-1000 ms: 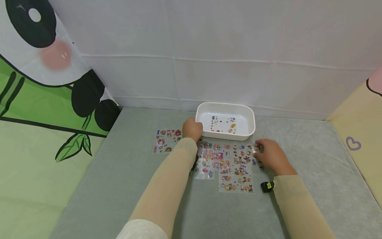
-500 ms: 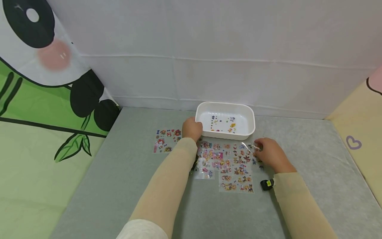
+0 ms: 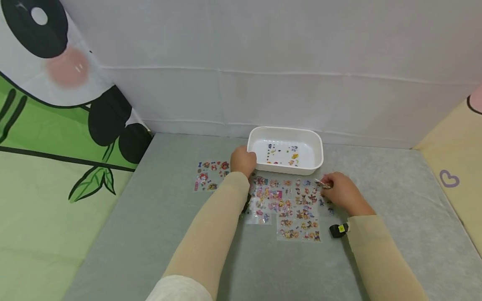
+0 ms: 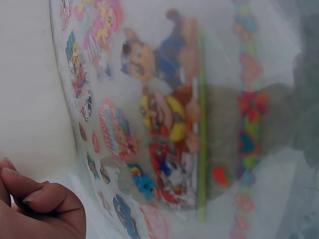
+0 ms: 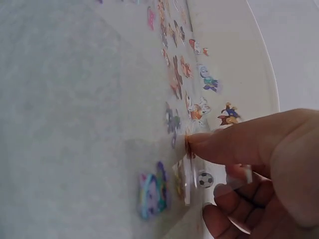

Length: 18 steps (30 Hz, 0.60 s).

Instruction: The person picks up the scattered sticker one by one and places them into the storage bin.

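Note:
My left hand (image 3: 242, 162) is at the front left corner of a white plastic box (image 3: 282, 169), fingers curled, gripping its edge; the rim between the fingers is hidden. My right hand (image 3: 342, 191) pinches the edge of a clear sticker sheet (image 5: 185, 179) between thumb and fingers, and a bent flap of it stands up. A football sticker (image 5: 205, 179) shows close to the fingertips in the right wrist view. Several cartoon stickers lie inside the box. In the left wrist view, a clear sheet of cartoon stickers (image 4: 169, 114) fills the middle, beside my left fingers (image 4: 55, 199).
Overlapping clear sticker sheets (image 3: 298, 230) cover the table in front of the box. One more sheet (image 3: 206, 177) lies left of my left forearm. The grey table (image 3: 150, 234) meets a white cloth wall (image 3: 282, 83) at the back. Printed cloths hang at both sides.
The clear film at my right fingertips flashed bright half a second ago and now stands as a narrow edge. My right hand has shifted slightly. My left hand and the box stay put.

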Each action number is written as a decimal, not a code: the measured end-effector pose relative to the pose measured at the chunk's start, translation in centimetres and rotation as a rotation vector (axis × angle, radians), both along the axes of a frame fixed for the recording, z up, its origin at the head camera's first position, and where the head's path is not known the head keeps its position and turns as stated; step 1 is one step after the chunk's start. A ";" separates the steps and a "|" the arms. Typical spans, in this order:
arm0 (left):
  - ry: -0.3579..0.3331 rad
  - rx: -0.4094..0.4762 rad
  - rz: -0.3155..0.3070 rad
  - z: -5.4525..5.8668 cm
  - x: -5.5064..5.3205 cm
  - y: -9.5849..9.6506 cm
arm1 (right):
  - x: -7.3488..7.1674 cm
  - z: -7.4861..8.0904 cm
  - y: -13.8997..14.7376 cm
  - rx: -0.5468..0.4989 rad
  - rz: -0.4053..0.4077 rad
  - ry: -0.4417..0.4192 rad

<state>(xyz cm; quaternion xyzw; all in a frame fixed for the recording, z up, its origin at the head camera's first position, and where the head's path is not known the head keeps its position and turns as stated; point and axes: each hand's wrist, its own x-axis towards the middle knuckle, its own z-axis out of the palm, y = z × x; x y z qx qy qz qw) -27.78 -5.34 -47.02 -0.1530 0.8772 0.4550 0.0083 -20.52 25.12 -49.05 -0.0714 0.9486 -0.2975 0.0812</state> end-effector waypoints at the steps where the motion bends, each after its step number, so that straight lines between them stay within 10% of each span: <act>1: -0.001 0.001 0.000 0.0 0.0 0.0 | 0.0 0.0 0.0 0.000 0.006 0.004; 18: 0.005 0.003 -0.002 0.0 -0.1 0.0 | 0.2 1.0 0.1 -0.066 0.016 -0.063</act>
